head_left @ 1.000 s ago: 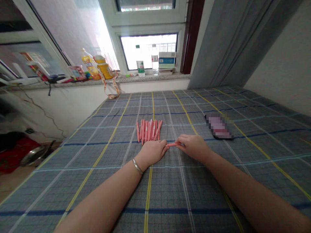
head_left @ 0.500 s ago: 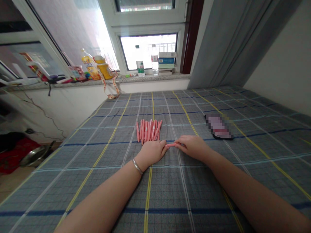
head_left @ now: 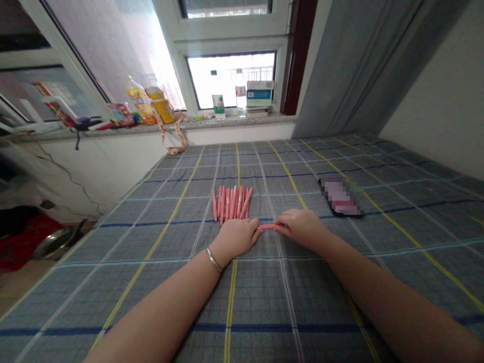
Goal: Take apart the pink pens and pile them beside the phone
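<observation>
A pink pen (head_left: 267, 227) lies crosswise between my hands, just above or on the plaid cloth. My left hand (head_left: 237, 238), with a silver bangle at the wrist, pinches its left end. The right end is in the closed fingers of my right hand (head_left: 302, 227). Only the pen's middle shows; both ends are covered by fingers. Right beyond my left hand, several pink pens (head_left: 231, 201) lie side by side in a loose row, a few of them slanted over others. The near ends of some are hidden behind that hand.
The plaid cloth (head_left: 151, 292) covers the wide flat surface. A phone (head_left: 342, 197) with a blurred screen lies to the right. Along the windowsill stand a yellow bottle (head_left: 163, 107) with a strap, clear bottles (head_left: 218, 103) and stacked boxes (head_left: 259, 95). A grey curtain (head_left: 351, 70) hangs at the right.
My right hand has shifted very slightly to the right, and a little more of the held pen shows. The left hand and the row of pens look the same.
</observation>
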Demonstrator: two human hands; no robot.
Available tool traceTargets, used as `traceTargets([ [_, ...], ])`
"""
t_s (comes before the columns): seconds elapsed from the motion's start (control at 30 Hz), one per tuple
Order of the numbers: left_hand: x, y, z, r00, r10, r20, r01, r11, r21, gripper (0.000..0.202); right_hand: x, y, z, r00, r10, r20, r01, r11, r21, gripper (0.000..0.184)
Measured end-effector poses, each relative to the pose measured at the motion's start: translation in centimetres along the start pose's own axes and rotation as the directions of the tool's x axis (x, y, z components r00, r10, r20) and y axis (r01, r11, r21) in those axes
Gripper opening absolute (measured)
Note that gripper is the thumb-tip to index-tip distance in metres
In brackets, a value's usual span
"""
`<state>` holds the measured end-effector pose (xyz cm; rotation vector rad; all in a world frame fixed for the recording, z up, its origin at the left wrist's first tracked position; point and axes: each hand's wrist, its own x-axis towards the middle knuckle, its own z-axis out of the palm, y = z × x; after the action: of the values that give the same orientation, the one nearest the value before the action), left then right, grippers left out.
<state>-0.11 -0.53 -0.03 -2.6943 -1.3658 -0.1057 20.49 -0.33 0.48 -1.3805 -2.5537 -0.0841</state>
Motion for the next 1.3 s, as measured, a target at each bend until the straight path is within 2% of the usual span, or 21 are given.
traceTargets([
  [0.23, -0.06, -0.02, -0.01, 1.000, 0.007, -0.028, -0.008, 1.000, -0.015, 0.040, -0.08, -0.01, 0.03, 0.997, 0.001, -0.075, 0.004, 0.998, 0.068, 0.033],
  [0.5, -0.09, 0.05, -0.10, 1.000, -0.012, -0.024, 0.012, 0.999, -0.032, 0.040, 0.01, -0.08, 0.15, 0.998, 0.017, -0.061, -0.011, 0.995, 0.096, 0.022],
  [0.77, -0.05, 0.01, -0.07, 0.998, -0.048, -0.030, 0.046, 0.997, -0.068, 0.042, -0.14, -0.21, -0.28, 1.000, 0.021, 0.005, -0.021, 0.996, 0.087, 0.031],
  [0.87, -0.07, 0.00, -0.04, 0.998, -0.051, -0.025, 0.049, 0.997, -0.067, 0.041, -0.08, -0.20, -0.21, 0.999, 0.040, -0.004, -0.039, 0.996, 0.083, 0.032],
  [1.3, -0.05, -0.01, -0.12, 0.999, -0.037, -0.040, 0.034, 0.997, -0.063, 0.041, 0.00, -0.19, 0.08, 0.992, 0.116, -0.037, -0.111, 0.987, 0.119, 0.023],
])
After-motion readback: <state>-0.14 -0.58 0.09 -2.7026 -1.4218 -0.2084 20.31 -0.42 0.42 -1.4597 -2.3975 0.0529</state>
